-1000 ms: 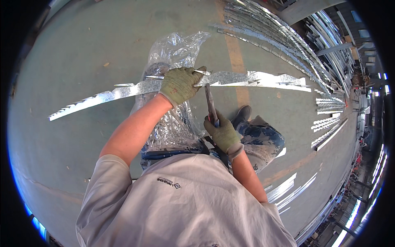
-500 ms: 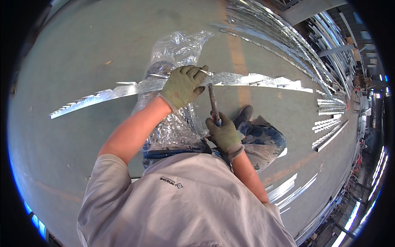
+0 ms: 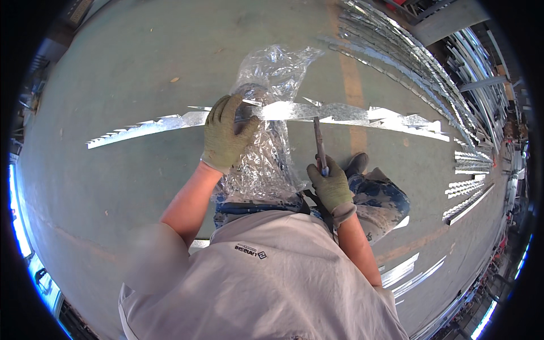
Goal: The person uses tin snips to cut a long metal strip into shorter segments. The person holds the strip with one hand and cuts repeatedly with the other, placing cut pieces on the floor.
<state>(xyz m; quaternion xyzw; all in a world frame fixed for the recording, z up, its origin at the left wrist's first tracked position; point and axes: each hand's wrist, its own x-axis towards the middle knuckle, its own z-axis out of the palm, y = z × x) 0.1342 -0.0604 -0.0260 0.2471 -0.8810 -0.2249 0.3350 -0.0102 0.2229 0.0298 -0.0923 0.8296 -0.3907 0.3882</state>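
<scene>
A long, shiny metal strip (image 3: 343, 114) with cut, pointed tabs lies across my raised left leg, running left and right. My left hand (image 3: 225, 135), in a green work glove, is curved over it left of the middle, fingers at the far edge and thumb near the close edge. My gloved right hand (image 3: 331, 186) is closed around a hand tool (image 3: 320, 141) with a long narrow grey end and some blue at the grip. The tool's tip meets the strip's near edge, right of my leg. Clear plastic film (image 3: 262, 164) wraps that leg, beneath the strip.
Long metal strips (image 3: 413, 68) lie in a bundle on the floor at the far right. Shorter notched pieces (image 3: 467, 187) lie closer on that side, and more flat strips (image 3: 402, 272) sit beside my right arm. A yellow line (image 3: 352, 79) marks the green floor.
My left hand has slid left along the strip, its thumb now spread from the fingers. The tool's tip stays by the strip's near edge. The whole view has turned slightly.
</scene>
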